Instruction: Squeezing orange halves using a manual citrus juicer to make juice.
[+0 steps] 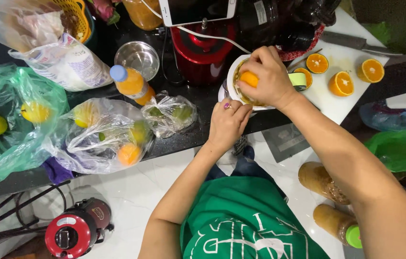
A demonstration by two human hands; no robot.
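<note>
Fingers [260,60] of the right hand [267,76] are clenched on an orange half [249,78], pressed into the white juicer [231,72]. The left hand [228,122] is closed against the juicer's near rim. 4 cut halves [341,84] lie on the white cutting board [327,103] on the worktop [198,129].

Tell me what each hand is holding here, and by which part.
The right hand grips an orange half over its rounded peel side, pressing it into the white juicer. The left hand braces the juicer's near rim.
</note>
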